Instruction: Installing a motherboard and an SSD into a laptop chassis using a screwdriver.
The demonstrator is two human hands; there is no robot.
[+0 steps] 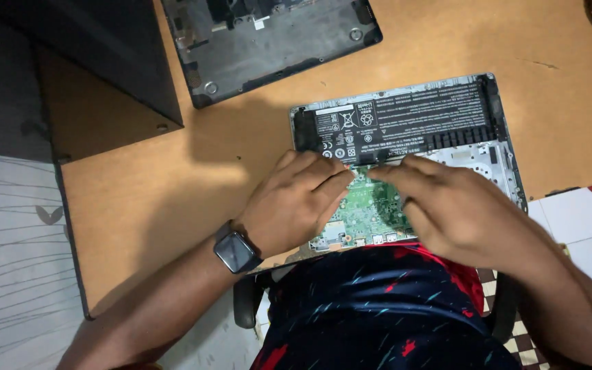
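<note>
With the cover (268, 44) already off and set at the desk's (173, 185) far edge, both hands, left (296, 202) and right (453, 205), press flat, fingers extended and gripping nothing, on the laptop's (405, 157) board (371, 205) below the still-seated battery (405, 123), at the desk's near edge.

A wooden table (173, 178) carries an opened laptop (447, 130) and its removed bottom cover (268, 48).

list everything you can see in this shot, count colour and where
opened laptop: one, silver, right of middle on the desk
battery: one, black, far half of the laptop
circuit board: one, green, near half, under the fingertips
bottom cover: one, dark grey, far edge of the desk
desk: one, brown wood
wristwatch: one, black, left wrist
left hand: one, fingertips at the battery's near edge
right hand: one, fingertips at the same edge
</note>
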